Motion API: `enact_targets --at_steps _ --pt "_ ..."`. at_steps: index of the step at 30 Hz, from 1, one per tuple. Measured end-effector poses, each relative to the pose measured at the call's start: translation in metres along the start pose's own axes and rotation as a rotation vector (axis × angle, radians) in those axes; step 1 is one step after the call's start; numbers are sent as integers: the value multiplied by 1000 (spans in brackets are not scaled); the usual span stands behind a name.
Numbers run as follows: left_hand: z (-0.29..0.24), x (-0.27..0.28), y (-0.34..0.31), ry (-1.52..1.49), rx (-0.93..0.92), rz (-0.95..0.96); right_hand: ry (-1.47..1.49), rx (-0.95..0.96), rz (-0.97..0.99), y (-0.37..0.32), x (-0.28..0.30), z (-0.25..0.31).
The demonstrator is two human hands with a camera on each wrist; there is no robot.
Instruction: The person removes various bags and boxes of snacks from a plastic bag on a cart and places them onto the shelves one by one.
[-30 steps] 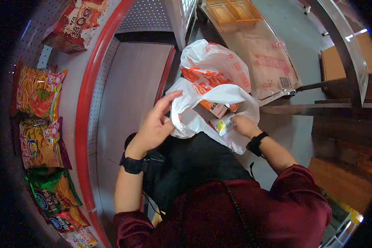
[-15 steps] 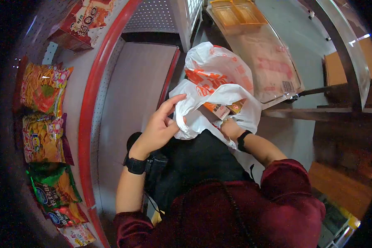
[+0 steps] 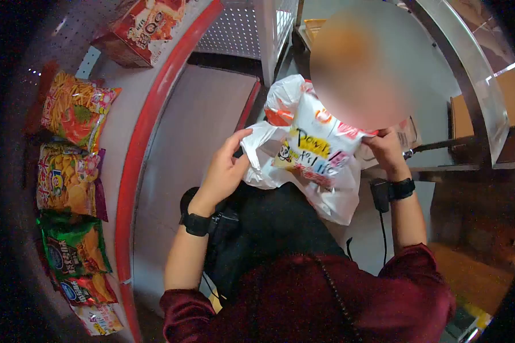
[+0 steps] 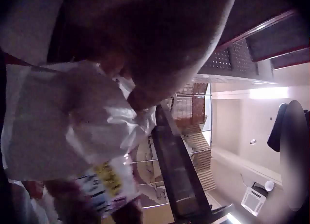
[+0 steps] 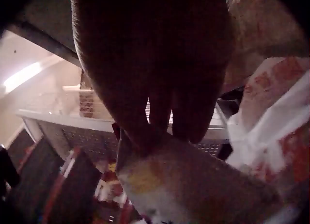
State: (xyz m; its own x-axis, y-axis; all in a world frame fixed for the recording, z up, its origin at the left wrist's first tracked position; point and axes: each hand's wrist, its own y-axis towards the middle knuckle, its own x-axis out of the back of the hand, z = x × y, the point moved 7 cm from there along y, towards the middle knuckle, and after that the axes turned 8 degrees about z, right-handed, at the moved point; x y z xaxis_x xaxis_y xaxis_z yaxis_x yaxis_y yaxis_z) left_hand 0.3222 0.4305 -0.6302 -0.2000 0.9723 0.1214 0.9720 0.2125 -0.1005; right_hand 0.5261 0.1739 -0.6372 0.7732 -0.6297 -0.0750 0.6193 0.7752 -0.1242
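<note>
White plastic with orange print: the carrier bag is held up in front of the person's body, beside a red-edged shelf. In the head view we see the left hand gripping the bag's near rim, with thumb and fingers curled into the film. The right hand pinches the upper corner of a snack packet, white with yellow lettering, which hangs over the bag's mouth and partly covers it. The right wrist view adds what the head view cannot show: the fingertips closed on the packet's top edge, with the bag's orange print to the right. In the left wrist view we find the crumpled film under the left hand and the packet's yellow label below it. Only the head view takes in the crisp bags lying on the shelf at the left and the red box above them
</note>
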Motion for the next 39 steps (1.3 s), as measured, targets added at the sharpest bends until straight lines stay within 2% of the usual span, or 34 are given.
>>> enact_targets --at_steps 1,2,3,4,6,7,9,10,11,14,19,20,22,23,25,26,27,29,31,32,33,34,36,37,38,39 --pt "0 3 1 5 -11 -8 147 108 15 4 -9 22" --pt "-5 9 0 199 -48 -77 296 213 34 8 -16 37" --pt "-12 16 -3 395 -82 -151 294 223 47 14 -20 40" --pt "-17 19 -5 401 -88 -168 368 262 62 20 -24 44" --pt "-52 28 -22 752 -319 -432 470 292 98 34 -37 45" --pt "-62 29 -26 764 -316 -456 475 297 125 42 -42 43" --pt "-63 24 -26 176 -233 -252 502 219 186 56 -64 42" --pt "-57 21 -29 22 -230 -201 546 273 165 61 -81 51" --pt "-64 19 -35 120 -227 -177 549 279 197 66 -89 52" --pt "-85 -17 -41 -6 -300 -225 611 294 228 55 -85 67" --pt "-98 -44 -43 -115 -74 -147 585 191 220 62 -88 69" --pt "-102 -47 -46 -116 -68 -171 514 161 245 63 -85 69" --pt "-94 -40 -61 -262 85 -227 438 144 256 65 -102 64" --pt "-93 -34 -70 -245 84 -259 390 152 291 59 -106 65" --pt "-97 -25 -88 -115 26 -300 338 210 242 46 -112 85" --pt "-103 -22 -101 19 3 -318 317 197 233 42 -110 89" --pt "-109 -19 -114 20 70 -371 302 181 234 45 -102 91" --pt "-138 -16 -145 288 -5 -497 54 81 277 53 -75 85" --pt "-160 -17 -180 277 -114 -669 302 -17 342 59 -54 83" --pt "-180 -21 -207 499 -76 -816 252 9 346 63 -40 84" --pt "-163 15 -263 390 -133 -941 203 36 340 66 -23 85" --pt "-143 52 -321 282 -206 -1063 166 41 366 68 -117 57" --pt "-107 59 -404 138 -130 -1277 -41 177 367 69 -116 50" --pt "-118 54 -425 104 -251 -1356 -106 227 370 71 -117 52" --pt "-130 49 -444 76 -373 -1427 107 107 339 73 -118 48" --pt "-134 46 -461 89 -376 -1438 316 -20 304 73 -122 43"
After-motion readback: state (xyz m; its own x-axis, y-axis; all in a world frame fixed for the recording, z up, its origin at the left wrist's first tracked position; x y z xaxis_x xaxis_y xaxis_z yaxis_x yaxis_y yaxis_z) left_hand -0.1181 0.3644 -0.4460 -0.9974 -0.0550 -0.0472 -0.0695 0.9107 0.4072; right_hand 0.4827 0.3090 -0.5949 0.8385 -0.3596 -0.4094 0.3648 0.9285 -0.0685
